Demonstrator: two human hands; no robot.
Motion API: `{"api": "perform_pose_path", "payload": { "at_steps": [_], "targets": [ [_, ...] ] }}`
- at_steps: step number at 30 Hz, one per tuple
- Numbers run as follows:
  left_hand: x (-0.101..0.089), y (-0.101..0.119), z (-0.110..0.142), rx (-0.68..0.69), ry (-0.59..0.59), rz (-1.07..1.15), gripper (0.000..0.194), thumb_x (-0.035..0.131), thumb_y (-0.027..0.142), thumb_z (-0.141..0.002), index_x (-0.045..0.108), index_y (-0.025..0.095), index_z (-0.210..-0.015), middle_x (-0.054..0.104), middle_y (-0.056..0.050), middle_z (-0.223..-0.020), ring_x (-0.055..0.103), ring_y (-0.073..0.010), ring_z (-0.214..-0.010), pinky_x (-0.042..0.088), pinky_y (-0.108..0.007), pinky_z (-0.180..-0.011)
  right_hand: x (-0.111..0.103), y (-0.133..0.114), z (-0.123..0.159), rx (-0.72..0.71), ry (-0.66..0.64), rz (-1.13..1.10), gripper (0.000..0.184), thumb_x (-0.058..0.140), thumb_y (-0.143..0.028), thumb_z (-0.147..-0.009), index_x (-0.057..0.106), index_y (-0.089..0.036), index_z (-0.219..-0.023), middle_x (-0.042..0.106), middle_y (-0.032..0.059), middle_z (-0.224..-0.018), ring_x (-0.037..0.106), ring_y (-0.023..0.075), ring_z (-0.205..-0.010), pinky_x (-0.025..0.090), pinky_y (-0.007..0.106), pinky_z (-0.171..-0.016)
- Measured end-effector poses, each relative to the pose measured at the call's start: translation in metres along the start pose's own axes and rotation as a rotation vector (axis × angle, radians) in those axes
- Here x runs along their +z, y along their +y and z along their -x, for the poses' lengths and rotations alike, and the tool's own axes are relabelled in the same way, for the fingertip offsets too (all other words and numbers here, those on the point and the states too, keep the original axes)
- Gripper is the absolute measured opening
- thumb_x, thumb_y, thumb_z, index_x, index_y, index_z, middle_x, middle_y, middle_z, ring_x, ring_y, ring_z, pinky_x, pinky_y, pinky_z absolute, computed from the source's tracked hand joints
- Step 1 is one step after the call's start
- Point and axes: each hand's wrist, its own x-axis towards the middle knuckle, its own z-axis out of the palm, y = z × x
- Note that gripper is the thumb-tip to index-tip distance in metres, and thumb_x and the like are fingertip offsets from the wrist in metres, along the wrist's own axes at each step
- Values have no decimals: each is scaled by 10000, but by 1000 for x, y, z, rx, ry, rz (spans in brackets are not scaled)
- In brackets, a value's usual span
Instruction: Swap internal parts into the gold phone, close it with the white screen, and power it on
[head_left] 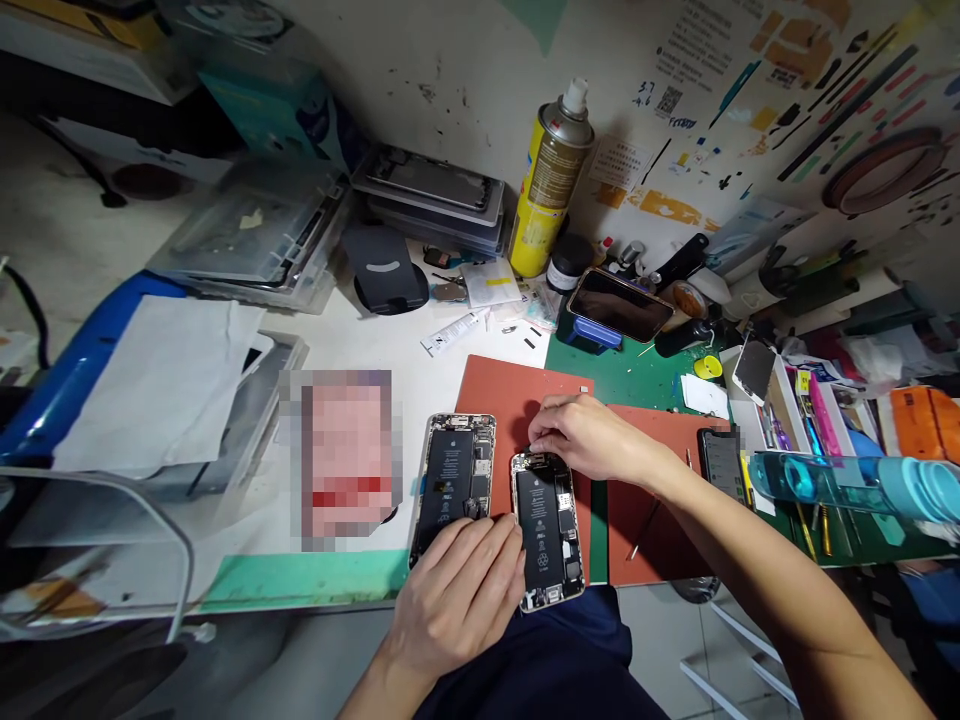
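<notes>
Two opened phones with black batteries and bare circuit boards lie side by side. My left hand is closed, its fingers together and curled at the left edge of the right-hand opened phone. It also covers the lower part of the left-hand opened phone; my left thumb is hidden. At the top end of the right-hand phone, my right hand is in a pinch, thumb and forefinger together. Whatever sits between those fingertips is too small or hidden to make out.
Beneath the phones lies a red-brown mat on a white and green worktop. A yellow spray can, a propped phone and stacked devices stand behind. To the right are a dark phone and a blue bottle.
</notes>
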Motion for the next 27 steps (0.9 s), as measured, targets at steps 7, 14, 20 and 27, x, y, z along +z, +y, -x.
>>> {"api": "perform_pose_path", "payload": {
  "at_steps": [7, 14, 20, 27],
  "targets": [
    [-1, 1, 0, -1, -12, -15, 253, 714, 34, -895, 761, 7, -1142, 826, -186, -1099, 778, -290, -963, 597, -458, -881, 12, 4, 3, -15, 18, 16, 184, 642, -103, -1022, 768, -180, -911, 653, 29, -930, 571, 148, -795, 318, 313, -678],
    [0, 1, 0, 2, -23, -10, 244, 700, 35, -907, 762, 4, -1141, 825, -187, -1111, 780, -295, -968, 603, -462, -872, 16, 2, 3, -29, 21, 12, 186, 630, -123, -1034, 765, -179, -920, 642, 31, -938, 555, 139, -773, 334, 317, -695],
    [-1, 1, -2, 5, -29, -12, 229, 689, 33, -918, 762, 8, -1134, 829, -176, -1102, 777, -292, -962, 597, -460, -873, 19, -1, 4, -34, 31, 65, 177, 629, -148, -1044, 757, -173, -924, 646, 38, -952, 556, 136, -738, 325, 325, -659],
    [-1, 1, -4, 0, -18, -31, 225, 675, 41, -923, 760, 26, -1130, 833, -165, -1088, 778, -278, -948, 599, -446, -870, 21, -2, 4, -28, 38, 57, 171, 647, -147, -1026, 752, -170, -893, 650, 39, -944, 570, 140, -744, 342, 335, -663]
  ]
}}
